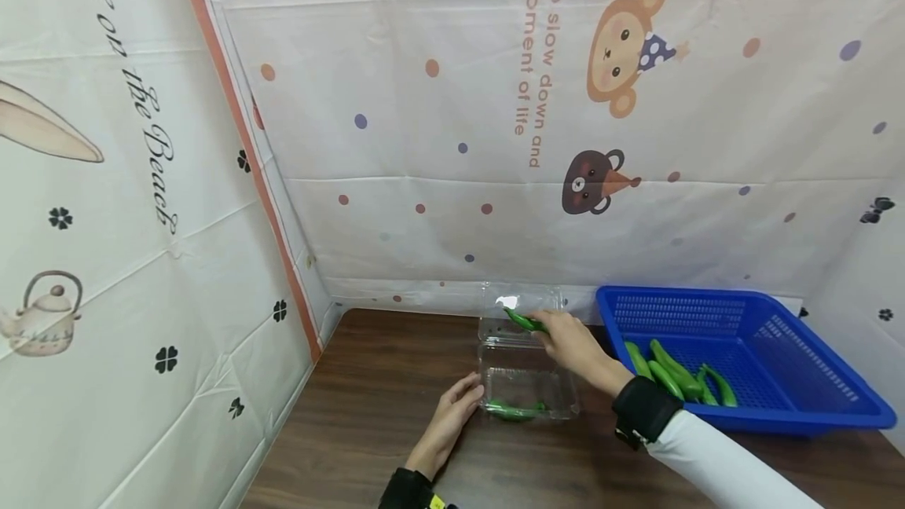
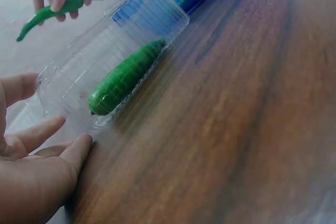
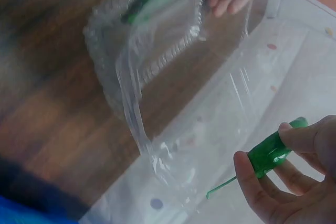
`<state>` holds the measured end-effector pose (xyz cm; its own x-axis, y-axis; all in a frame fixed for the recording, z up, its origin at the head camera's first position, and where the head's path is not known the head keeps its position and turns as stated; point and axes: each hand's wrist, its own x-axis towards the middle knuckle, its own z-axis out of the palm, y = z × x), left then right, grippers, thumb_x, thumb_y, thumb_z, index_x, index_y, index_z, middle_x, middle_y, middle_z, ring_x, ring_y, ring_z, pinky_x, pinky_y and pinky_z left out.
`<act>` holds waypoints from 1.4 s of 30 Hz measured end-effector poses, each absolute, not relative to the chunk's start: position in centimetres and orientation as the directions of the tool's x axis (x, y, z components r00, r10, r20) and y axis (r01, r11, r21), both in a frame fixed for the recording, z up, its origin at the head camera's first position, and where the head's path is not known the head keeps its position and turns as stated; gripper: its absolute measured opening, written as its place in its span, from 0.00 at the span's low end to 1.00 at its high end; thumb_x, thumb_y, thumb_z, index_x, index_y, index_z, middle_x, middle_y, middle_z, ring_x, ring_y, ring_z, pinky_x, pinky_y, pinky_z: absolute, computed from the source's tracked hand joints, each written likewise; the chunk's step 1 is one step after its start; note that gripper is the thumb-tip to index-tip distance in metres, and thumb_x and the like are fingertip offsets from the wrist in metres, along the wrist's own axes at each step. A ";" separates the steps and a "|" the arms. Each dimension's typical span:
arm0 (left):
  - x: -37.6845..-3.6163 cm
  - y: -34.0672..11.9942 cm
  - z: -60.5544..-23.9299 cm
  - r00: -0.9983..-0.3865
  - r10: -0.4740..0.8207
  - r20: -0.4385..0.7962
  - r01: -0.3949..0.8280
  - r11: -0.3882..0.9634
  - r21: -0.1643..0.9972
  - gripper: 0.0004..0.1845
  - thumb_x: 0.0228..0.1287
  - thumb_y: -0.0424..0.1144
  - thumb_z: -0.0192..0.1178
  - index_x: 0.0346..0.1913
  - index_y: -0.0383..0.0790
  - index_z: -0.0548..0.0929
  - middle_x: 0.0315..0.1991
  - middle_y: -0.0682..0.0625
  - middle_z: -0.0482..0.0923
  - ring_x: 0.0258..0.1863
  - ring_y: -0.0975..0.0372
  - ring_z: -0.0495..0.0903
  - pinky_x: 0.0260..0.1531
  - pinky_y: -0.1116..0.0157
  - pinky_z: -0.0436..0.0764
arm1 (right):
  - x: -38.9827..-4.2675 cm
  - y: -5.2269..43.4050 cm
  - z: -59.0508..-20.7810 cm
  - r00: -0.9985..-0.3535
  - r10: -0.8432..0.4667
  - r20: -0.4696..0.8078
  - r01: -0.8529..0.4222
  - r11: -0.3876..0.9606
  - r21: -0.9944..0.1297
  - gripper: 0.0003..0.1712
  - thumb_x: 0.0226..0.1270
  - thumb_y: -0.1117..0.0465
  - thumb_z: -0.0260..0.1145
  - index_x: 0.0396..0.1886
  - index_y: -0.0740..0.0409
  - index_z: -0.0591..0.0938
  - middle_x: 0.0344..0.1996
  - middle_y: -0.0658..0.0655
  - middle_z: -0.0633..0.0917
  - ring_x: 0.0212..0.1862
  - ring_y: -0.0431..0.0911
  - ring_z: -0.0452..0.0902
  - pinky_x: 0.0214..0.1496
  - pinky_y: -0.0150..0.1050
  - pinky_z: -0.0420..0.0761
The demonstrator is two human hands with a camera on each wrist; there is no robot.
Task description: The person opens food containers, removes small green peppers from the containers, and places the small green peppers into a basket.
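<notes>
Low in the head view, the left hand [image 1: 452, 415] lies with relaxed, straight fingers on the dark wood worktop [image 1: 375, 415], its fingertips touching the near left corner of a clear plastic clamshell box [image 1: 526, 383]. Inside the box's near tray rests one glossy green pepper [image 1: 514, 410], thick and slightly ridged in the left wrist view. Just beyond, at the frame's centre, the right hand [image 1: 569, 336] pinches a second pepper [image 1: 525, 321] between thumb and fingers above the box's raised lid; it is slim, curved and bright green, tapering to a thin stem. At lower right sits a blue basket [image 1: 813, 383] holding more green peppers [image 1: 675, 375]. A cartoon-printed sheet [image 1: 566, 124] hangs behind.
</notes>
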<state>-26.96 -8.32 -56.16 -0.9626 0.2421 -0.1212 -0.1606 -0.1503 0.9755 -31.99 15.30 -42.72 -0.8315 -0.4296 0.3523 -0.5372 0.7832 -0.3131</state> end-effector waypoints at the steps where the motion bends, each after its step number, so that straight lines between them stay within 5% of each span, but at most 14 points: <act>1: -27.0 -8.3 -56.2 -0.963 0.240 -0.120 -0.159 -0.151 0.976 0.35 0.78 0.49 0.56 0.78 0.31 0.62 0.81 0.33 0.50 0.80 0.41 0.55 0.79 0.47 0.64 | -32.0 15.4 -42.4 -0.828 -0.427 0.363 -0.538 0.785 -0.305 0.20 0.68 0.69 0.69 0.59 0.62 0.83 0.48 0.66 0.88 0.37 0.52 0.87 0.27 0.37 0.83; 8: -26.9 -8.2 -56.1 -0.964 0.239 -0.116 -0.157 -0.157 0.975 0.35 0.78 0.48 0.56 0.77 0.30 0.62 0.81 0.32 0.51 0.80 0.41 0.55 0.79 0.47 0.63 | -31.9 16.3 -41.6 -0.818 -0.419 0.395 -0.542 0.790 -0.285 0.18 0.69 0.68 0.69 0.57 0.62 0.84 0.48 0.66 0.88 0.43 0.57 0.88 0.33 0.47 0.88; 20: -26.6 -8.4 -55.9 -0.967 0.235 -0.100 -0.140 -0.158 0.977 0.35 0.79 0.46 0.55 0.78 0.28 0.60 0.80 0.31 0.52 0.79 0.40 0.55 0.80 0.46 0.62 | -32.3 16.3 -40.6 -0.804 -0.405 0.436 -0.543 0.799 -0.259 0.18 0.67 0.67 0.71 0.56 0.61 0.85 0.41 0.63 0.88 0.31 0.47 0.83 0.26 0.39 0.82; 42: -26.5 -8.1 -56.0 -0.969 0.228 -0.099 -0.139 -0.166 0.976 0.34 0.79 0.45 0.55 0.77 0.28 0.62 0.80 0.32 0.52 0.79 0.40 0.55 0.80 0.46 0.62 | -31.8 18.1 -39.9 -0.770 -0.374 0.516 -0.545 0.807 -0.228 0.19 0.68 0.66 0.71 0.58 0.61 0.85 0.47 0.64 0.88 0.40 0.56 0.87 0.35 0.50 0.88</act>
